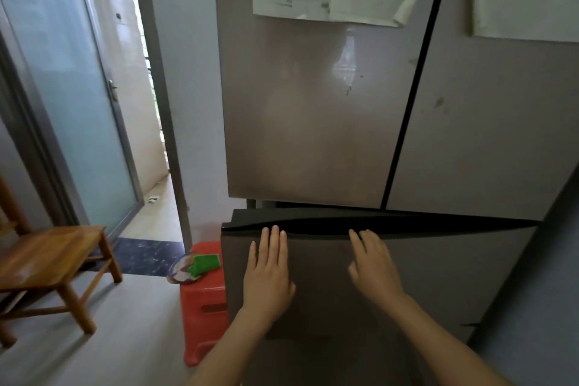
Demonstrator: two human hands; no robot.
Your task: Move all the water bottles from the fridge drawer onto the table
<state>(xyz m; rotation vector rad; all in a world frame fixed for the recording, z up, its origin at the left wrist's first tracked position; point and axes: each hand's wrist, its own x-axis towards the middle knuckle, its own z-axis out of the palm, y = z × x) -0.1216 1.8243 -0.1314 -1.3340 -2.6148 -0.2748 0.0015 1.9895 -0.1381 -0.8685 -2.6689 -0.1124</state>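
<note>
At lower left, a wooden chair (53, 257). Right of it, low in the frame, a red stool (203, 304) bearing a green object (205, 263), just beside the fridge drawer (438, 276). At lower centre, left hand (268, 273) flat on the drawer front, fingers straight and together, tips near its top edge. Further right, right hand (374, 263) against the same front, fingers loosely spread. Drawer interior hidden.

Grey floor (131, 338) carries a wooden chair (47, 257) at left, and a red stool (203, 301) touching the fridge (313, 135), something green (205, 262) on top.
</note>
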